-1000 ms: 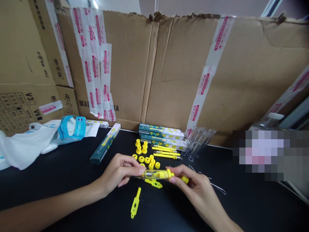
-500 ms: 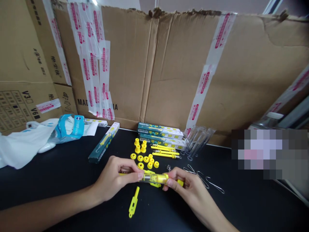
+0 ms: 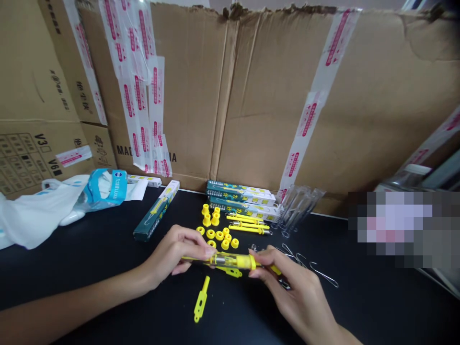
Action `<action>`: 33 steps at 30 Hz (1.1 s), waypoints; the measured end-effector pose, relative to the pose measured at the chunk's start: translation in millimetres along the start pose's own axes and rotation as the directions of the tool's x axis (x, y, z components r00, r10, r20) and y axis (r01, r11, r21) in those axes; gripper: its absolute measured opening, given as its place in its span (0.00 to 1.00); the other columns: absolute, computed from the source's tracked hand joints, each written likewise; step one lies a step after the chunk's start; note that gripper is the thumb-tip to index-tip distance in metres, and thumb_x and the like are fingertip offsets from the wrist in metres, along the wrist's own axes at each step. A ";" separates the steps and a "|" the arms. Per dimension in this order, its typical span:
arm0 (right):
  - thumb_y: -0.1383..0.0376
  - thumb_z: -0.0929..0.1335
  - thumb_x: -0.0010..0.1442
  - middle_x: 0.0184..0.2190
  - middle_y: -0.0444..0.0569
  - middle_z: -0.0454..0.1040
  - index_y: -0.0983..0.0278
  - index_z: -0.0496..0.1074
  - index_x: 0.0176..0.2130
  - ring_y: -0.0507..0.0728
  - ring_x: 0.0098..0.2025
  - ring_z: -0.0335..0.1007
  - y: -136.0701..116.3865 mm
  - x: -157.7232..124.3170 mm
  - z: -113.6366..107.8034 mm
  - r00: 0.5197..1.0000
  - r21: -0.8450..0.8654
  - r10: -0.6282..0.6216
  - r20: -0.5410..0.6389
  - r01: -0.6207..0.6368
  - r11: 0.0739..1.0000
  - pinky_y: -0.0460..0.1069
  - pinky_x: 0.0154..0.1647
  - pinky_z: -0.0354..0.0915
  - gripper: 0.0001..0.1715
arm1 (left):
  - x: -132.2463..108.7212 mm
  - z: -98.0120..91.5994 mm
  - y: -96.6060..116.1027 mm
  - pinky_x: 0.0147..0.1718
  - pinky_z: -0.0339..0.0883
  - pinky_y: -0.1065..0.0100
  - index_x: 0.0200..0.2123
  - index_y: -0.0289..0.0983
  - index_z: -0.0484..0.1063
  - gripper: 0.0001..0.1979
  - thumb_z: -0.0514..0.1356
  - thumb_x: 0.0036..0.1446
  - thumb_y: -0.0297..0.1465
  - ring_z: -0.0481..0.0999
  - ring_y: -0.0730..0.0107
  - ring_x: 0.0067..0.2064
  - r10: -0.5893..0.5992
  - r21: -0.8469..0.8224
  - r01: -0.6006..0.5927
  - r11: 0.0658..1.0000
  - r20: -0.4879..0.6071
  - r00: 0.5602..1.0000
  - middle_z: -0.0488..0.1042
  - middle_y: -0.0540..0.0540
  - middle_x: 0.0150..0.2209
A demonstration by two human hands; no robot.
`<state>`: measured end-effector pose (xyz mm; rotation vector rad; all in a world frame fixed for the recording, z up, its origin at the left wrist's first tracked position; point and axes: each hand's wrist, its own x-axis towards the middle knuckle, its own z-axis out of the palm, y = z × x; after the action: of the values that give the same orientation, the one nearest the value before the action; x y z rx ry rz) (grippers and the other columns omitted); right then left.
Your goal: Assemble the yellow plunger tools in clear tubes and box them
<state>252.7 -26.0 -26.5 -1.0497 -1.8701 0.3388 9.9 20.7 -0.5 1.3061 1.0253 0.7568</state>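
Observation:
A clear tube (image 3: 226, 260) with a spring and yellow parts inside lies level between my hands. My left hand (image 3: 176, 254) pinches its left part between thumb and fingers. At the right end, my right hand (image 3: 287, 282) grips the yellow collar (image 3: 246, 261) with thumb and fingertips. Below the tube a flat yellow piece (image 3: 200, 299) lies on the black table (image 3: 143, 316); another yellow piece (image 3: 233, 272) is partly hidden under the tube. Several yellow caps and rings (image 3: 220, 235) sit just beyond my hands.
Behind the rings are yellow rods with springs (image 3: 247, 224), printed boxes (image 3: 240, 194) and clear tubes (image 3: 296, 208). Wire hooks (image 3: 323, 275) lie at right. Another box (image 3: 156, 211) and a plastic bag (image 3: 104, 189) are at left, before a cardboard wall (image 3: 187, 96).
My right hand has shifted slightly right along with the yellow collar, and more of its yellow part shows. The view has moved a little.

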 end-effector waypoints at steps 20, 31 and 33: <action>0.43 0.67 0.60 0.23 0.47 0.77 0.61 0.65 0.26 0.54 0.26 0.65 0.7 9.8 -2.6 0.835 0.325 0.406 0.371 -0.526 0.786 0.47 0.28 0.57 0.26 | -14.2 3.7 -8.6 0.18 0.52 0.72 0.25 0.34 0.80 0.14 0.65 0.54 0.38 0.63 0.75 0.18 0.389 0.347 -0.354 0.869 -0.033 0.921 0.74 0.47 0.19; 0.45 0.71 0.57 0.28 0.47 0.78 0.61 0.68 0.33 0.52 0.26 0.67 -0.6 13.9 -1.2 0.813 0.440 0.403 0.420 -0.570 0.694 0.46 0.25 0.57 0.23 | -18.7 2.1 -11.4 0.25 0.67 0.68 0.33 0.36 0.83 0.09 0.63 0.59 0.32 0.78 0.65 0.24 0.615 0.599 -0.550 0.582 0.118 0.780 0.83 0.41 0.31; 0.47 0.72 0.57 0.29 0.45 0.78 0.60 0.69 0.41 0.54 0.31 0.72 -2.1 14.9 -1.7 0.837 0.479 0.404 0.369 -0.544 0.689 0.47 0.30 0.62 0.22 | -16.5 4.5 -10.0 0.22 0.61 0.70 0.29 0.35 0.82 0.11 0.64 0.59 0.35 0.74 0.68 0.21 0.531 0.535 -0.456 0.711 0.016 0.847 0.81 0.43 0.25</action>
<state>250.0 -16.0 -15.5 -1.0828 -1.4924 1.3085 6.5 2.5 -7.7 2.0870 1.0380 1.0280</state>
